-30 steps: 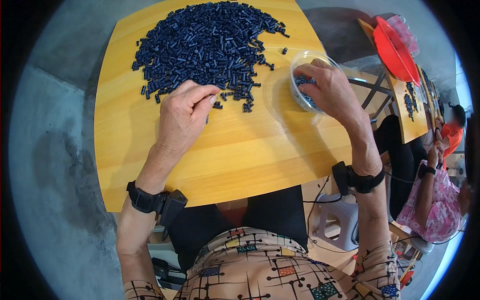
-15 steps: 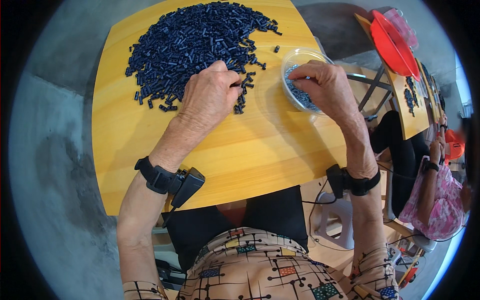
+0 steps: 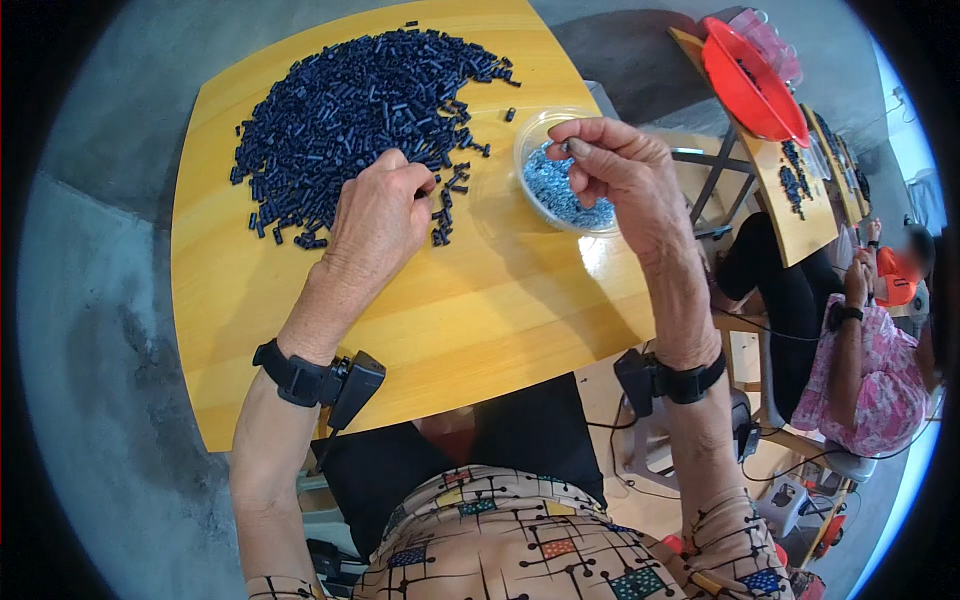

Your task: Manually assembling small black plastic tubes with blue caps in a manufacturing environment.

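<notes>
A broad heap of small black cylindrical plastic pieces (image 3: 350, 110) covers the far left of the yellow table. At the heap's near right edge, my left hand (image 3: 378, 210) is closed in a pinch, a small dark piece just showing at its fingertips. A round clear plastic tub (image 3: 527, 185) stands to the right, holding many tiny silvery-blue metal pieces (image 3: 560, 190). Over its near right rim, my right hand (image 3: 630, 175) pinches one small metal piece (image 3: 566, 147) between thumb and forefinger. That piece is too small to name more exactly.
One black piece (image 3: 510, 114) lies alone between heap and tub. Farther right are a side table (image 3: 815, 220) with black pieces and a red basin (image 3: 750, 85). A person in a pink patterned top (image 3: 870, 380) sits there, with another in orange (image 3: 897, 278) beyond.
My right hand has come up from inside the tub with a small metal piece in its fingertips. My left hand keeps its pinch beside the heap. The whole view has shifted slightly.
</notes>
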Demonstrator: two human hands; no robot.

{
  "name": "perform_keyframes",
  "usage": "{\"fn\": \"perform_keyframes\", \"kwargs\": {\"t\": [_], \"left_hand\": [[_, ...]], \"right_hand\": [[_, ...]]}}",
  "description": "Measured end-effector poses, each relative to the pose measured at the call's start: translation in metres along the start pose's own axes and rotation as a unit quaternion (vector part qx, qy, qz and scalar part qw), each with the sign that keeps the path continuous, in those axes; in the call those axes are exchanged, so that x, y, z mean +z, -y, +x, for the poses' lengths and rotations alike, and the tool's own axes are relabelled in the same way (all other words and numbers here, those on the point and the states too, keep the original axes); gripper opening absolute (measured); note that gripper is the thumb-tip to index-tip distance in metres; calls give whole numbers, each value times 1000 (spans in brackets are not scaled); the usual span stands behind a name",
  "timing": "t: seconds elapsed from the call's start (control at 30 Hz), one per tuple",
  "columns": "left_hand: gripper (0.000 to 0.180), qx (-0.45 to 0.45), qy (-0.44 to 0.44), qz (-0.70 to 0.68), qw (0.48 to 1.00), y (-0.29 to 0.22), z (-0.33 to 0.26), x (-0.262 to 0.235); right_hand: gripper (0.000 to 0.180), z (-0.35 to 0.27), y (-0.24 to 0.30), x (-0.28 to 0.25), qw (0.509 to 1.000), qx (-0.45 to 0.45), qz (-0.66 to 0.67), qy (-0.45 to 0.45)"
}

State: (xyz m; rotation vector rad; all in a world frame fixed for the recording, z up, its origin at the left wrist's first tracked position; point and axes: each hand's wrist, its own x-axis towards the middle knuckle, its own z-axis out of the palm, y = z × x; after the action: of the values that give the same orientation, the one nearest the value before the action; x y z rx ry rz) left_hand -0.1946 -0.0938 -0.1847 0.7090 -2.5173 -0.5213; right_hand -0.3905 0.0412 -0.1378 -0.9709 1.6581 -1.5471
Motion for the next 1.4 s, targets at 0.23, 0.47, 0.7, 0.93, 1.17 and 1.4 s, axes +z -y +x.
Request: {"fn": "perform_keyframes", "kwargs": {"t": [0.23,0.47,0.7,0.93,1.17,1.4], "left_hand": [[11,5,1,20,1000,3,4,1],[10,-12,20,26,999,7,10,2],[9,4,-36,21,999,10,10,0],[8,-51,-22,-176,983,-13,-12,-21],[12,-227,111,-355,900,-25,-60,-30],[16,-274,147,-451,836,-15,-72,-24]], "right_hand": [[17,-5,6,3,983,58,170,41],[17,-7,3,1,980,59,186,45],[17,-10,5,2,978,59,193,57],[12,2,0,-5,987,-57,-146,-20],[15,5,3,-17,890,-185,-417,12],[13,11,-7,-4,809,-137,-558,128]]}}
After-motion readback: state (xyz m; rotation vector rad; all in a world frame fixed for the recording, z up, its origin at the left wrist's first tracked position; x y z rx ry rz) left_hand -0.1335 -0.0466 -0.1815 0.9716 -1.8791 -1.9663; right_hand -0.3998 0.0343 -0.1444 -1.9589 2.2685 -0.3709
